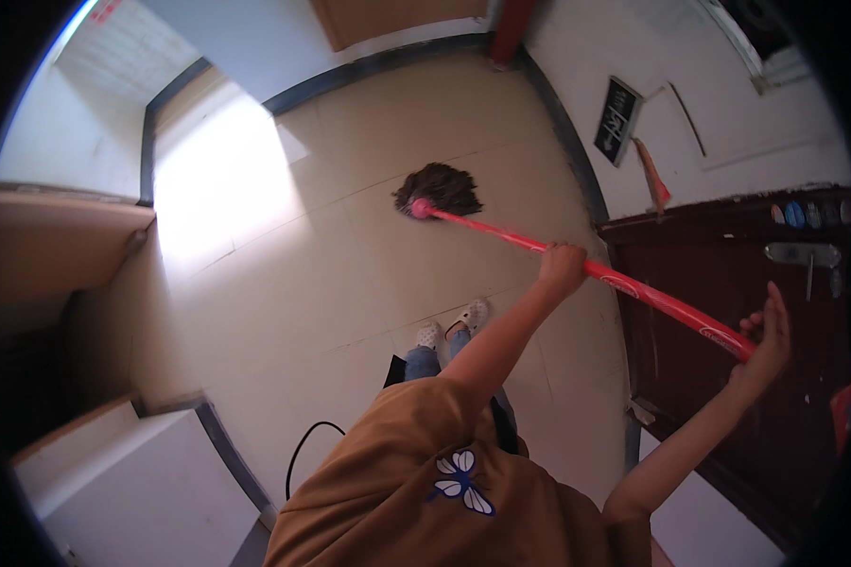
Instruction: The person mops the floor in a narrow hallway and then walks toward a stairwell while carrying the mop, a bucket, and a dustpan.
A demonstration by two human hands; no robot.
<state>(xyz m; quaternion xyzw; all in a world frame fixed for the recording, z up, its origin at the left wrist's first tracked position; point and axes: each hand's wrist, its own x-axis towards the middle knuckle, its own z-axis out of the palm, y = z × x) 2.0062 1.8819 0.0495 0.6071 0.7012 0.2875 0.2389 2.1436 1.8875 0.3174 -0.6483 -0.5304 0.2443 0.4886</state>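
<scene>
My left hand (562, 269) is closed around the middle of a red mop handle (652, 299). At the handle's upper end, my right hand (766, 344) holds it loosely between thumb and palm, with some fingers raised off it. The handle slants down to a pink socket (421, 208) and a dark brown mop head (443, 186), whose strands lie spread on the tiled floor (347, 262) ahead of my feet.
A dark red door (702, 340) with a metal handle (803, 254) is at the right. White walls with a dark skirting (369, 65) border the floor. A white cabinet-like block (156, 489) stands lower left. White clogs (476, 314) are on my feet; a black cable (294, 453) curves beside me.
</scene>
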